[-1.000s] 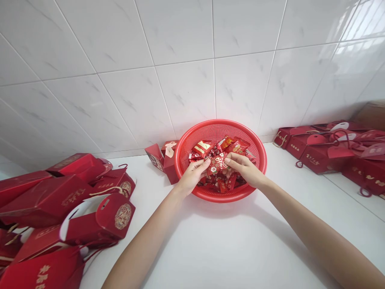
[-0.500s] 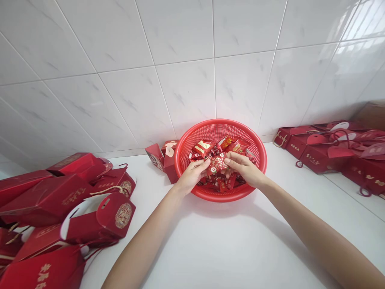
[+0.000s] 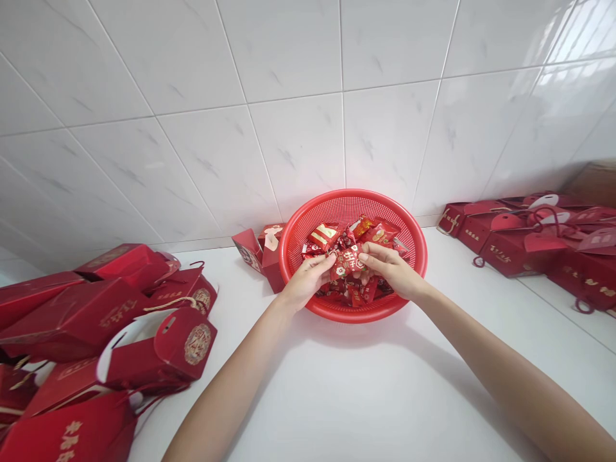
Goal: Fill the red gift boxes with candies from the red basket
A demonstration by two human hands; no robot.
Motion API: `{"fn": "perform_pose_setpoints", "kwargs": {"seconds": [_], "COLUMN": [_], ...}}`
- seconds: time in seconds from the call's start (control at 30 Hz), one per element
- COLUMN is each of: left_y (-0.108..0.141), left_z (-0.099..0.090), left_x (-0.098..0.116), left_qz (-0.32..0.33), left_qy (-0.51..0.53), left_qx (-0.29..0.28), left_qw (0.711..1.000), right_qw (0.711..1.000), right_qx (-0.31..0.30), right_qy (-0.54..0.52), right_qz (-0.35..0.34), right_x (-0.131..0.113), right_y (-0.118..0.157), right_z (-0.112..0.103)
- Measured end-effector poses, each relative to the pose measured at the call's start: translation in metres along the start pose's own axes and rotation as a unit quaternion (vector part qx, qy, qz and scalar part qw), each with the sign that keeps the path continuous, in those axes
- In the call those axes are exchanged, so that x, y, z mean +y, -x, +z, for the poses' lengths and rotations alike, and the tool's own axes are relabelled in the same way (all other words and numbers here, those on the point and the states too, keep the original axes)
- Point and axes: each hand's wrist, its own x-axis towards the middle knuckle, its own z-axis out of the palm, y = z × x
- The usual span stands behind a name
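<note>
A red candy packet [image 3: 347, 262] with white lettering is held flat over a round red plastic basket [image 3: 353, 316]. My left hand [image 3: 307, 280] pinches its left edge between thumb and fingers. At its right edge my right hand [image 3: 391, 268] grips it the same way. Several wrapped sweets lie in the basket beneath, among them a red and gold packet [image 3: 325, 237] near the back left. The fingers partly hide the sweets under the held packet.
Red cardboard boxes [image 3: 158, 350] with cord handles crowd the left side of the white table [image 3: 337, 398]. More red boxes [image 3: 517, 247] lie at the right. An open small box [image 3: 273, 266] touches the basket's left side. A tiled wall [image 3: 296, 151] rises behind.
</note>
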Motion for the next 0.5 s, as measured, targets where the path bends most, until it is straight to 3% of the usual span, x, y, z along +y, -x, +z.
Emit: {"fn": "perform_pose_setpoints", "kwargs": {"seconds": [0.5], "left_y": [-0.0017], "left_z": [0.0035], "left_x": [-0.0012], "left_qz": [-0.015], "left_qy": [0.010], "left_qx": [0.033], "left_qw": [0.999], "right_qw": [0.999], "right_qx": [0.025], "right_qy": [0.020], "right_qz": [0.010], "right_x": [0.0055], "right_y": [0.0002], "right_z": [0.0008]}}
